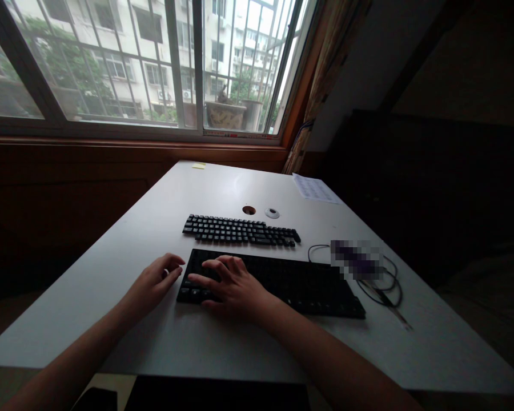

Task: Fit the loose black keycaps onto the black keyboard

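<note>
A black keyboard (308, 285) lies in front of me on the white table, mostly dark and flat, with several raised keycaps at its lower left corner. Over its left part is my right hand (235, 288), fingers spread and bent down onto it; the spot under the fingertips is partly hidden. My left hand (156, 277) rests on the table just beyond the keyboard's left edge. Its fingers are loosely curved, with a gap between thumb and forefinger and nothing visible in them. Behind the keyboard, black keycaps (240, 229) sit in keyboard-like rows.
On the white table (154, 217) are a round cable hole (249, 210) and a white ring-shaped cover (272, 213). A coiled black cable (397, 285) lies at right beside a blurred purple item (356, 260). Printed paper (317, 189) and a yellow note (199, 165) lie at the back, below a barred window.
</note>
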Tool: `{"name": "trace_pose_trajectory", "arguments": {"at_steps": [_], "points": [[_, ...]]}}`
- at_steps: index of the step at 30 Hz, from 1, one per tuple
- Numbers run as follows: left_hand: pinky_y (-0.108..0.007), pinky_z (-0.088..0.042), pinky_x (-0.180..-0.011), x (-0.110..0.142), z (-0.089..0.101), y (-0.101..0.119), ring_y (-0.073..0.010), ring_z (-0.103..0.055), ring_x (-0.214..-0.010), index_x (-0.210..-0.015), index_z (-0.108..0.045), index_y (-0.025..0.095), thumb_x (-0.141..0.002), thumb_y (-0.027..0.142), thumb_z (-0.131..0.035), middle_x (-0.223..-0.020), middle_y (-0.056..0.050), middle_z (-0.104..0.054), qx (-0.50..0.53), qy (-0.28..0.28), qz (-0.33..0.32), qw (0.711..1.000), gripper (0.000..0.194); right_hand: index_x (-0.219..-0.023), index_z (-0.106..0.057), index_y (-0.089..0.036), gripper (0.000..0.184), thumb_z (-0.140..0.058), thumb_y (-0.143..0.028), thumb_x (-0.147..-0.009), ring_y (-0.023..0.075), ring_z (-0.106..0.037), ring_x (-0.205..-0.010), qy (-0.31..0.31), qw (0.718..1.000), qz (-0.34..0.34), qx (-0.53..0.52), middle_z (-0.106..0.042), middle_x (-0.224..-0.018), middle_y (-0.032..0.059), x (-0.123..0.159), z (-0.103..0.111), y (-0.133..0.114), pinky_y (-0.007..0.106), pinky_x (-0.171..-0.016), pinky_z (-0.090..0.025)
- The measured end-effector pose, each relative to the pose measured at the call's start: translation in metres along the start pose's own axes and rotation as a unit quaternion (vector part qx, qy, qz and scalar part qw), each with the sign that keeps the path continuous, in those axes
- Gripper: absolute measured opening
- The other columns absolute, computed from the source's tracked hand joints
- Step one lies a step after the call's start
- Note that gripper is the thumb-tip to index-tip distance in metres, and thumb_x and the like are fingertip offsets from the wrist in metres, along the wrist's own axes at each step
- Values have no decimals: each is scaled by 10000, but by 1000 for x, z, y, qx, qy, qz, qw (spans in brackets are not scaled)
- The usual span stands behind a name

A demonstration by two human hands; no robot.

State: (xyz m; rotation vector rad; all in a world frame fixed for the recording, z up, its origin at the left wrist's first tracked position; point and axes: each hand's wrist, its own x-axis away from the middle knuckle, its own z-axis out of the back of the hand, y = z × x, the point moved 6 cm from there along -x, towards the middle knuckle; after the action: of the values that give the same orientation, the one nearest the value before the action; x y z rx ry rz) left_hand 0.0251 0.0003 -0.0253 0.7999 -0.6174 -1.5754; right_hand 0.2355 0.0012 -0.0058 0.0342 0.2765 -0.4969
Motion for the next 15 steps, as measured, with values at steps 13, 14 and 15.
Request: {"name": "trace_pose_trajectory", "arguments": {"at_steps": [13, 14, 15], "points": [[-317, -511, -692, -1, 3, 8, -213, -656, -782, -956, -659, 211, -934, 511, -500, -921, -48, -709, -28, 12, -16, 999, 341, -1539, -362, -434, 579, -496, -573, -993, 304, -246, -1410, -2, 1000, 3, -6, -372, -1543, 28, -1, 1, 0, 507, -1186, -240], [-318, -512, -698, -1, 3, 8, -215, -656, -788, -953, -658, 211, -937, 512, -496, -924, -49, -710, -31, 12, -17, 999, 342, -1533, -372, -434, 569, -493, -572, -995, 306, -245, -1411, -3, 1000, 4, -7, -374, -1542, 28, -1, 1, 0, 509, -1186, -241], [-320, -512, -705, -1, 3, 8, -215, -656, -792, -953, -657, 211, -941, 512, -492, -926, -51, -711, -33, 11, -18, 999, 344, -1524, -390, -435, 553, -488, -571, -997, 309, -244, -1411, -4, 1000, 5, -8, -380, -1538, 27, -1, 1, 0, 514, -1186, -241]]}}
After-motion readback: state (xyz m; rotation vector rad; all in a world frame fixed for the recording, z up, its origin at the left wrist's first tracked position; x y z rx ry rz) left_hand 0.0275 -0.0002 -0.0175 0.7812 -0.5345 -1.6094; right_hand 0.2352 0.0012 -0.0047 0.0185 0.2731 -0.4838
